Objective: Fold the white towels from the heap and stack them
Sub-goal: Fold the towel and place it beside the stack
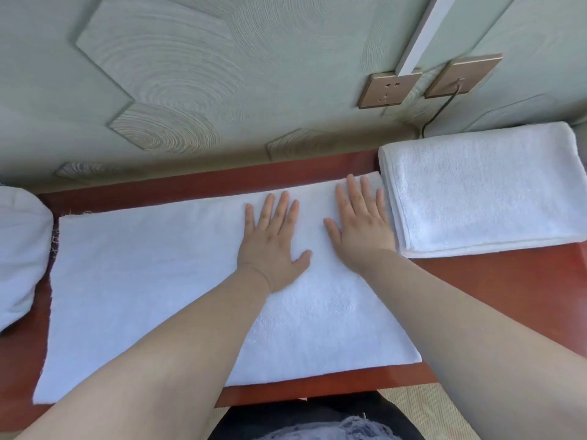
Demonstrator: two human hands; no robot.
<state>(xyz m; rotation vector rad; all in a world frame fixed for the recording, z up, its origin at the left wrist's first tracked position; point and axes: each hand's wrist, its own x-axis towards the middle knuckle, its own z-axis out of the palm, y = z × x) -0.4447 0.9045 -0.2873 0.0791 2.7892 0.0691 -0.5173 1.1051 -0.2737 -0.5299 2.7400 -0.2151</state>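
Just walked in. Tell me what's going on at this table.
A person is folding towels. The left hand and right hand lie flat, fingers straight, on a white towel spread across the table. A folded towel sits to its right, and part of the heap shows at the left edge.

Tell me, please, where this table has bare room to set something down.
Bare table lies front right, bordered by the spread towel and the folded stack. Only a narrow strip runs behind the towel. The heap crowds the left.

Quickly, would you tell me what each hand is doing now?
Left hand: open, flat on the towel.
Right hand: open, flat on the same towel.
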